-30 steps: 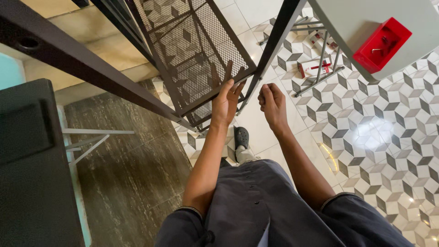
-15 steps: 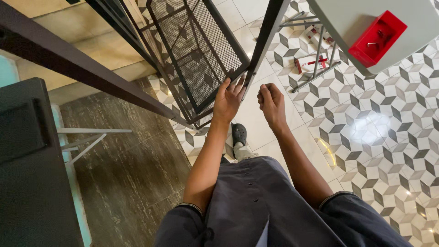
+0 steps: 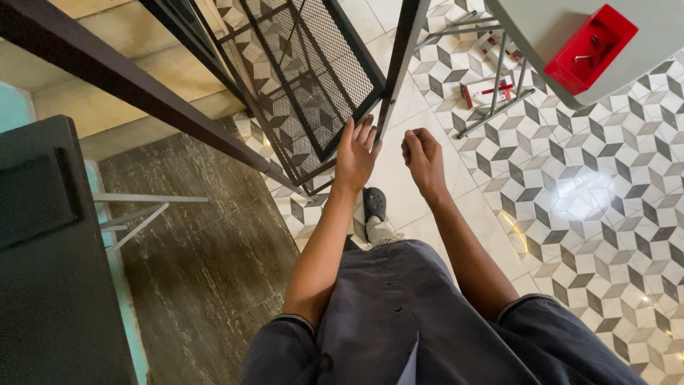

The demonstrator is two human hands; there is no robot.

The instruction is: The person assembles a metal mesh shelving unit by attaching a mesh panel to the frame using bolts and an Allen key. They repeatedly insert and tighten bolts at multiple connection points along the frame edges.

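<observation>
A dark metal frame with a wire mesh shelf (image 3: 299,71) stands before me over a patterned tile floor. My left hand (image 3: 355,153) rests flat with fingers extended against the near corner of the mesh shelf, beside a dark upright post (image 3: 399,60). Just right of that post, my right hand (image 3: 422,155) is curled into a loose fist, close to the post; whether it holds something small I cannot tell. My foot in a dark shoe (image 3: 374,203) shows on the floor below the hands.
A long dark beam (image 3: 121,82) slants across the upper left. A dark cabinet top (image 3: 50,249) fills the left edge. At upper right stands a grey table (image 3: 556,28) holding a red tray (image 3: 590,48), with small red-and-white items (image 3: 488,93) on the floor beneath.
The view has drifted slightly; the mesh shelf sits higher in the frame. Both hands stay at the shelf corner and post, barely moved.
</observation>
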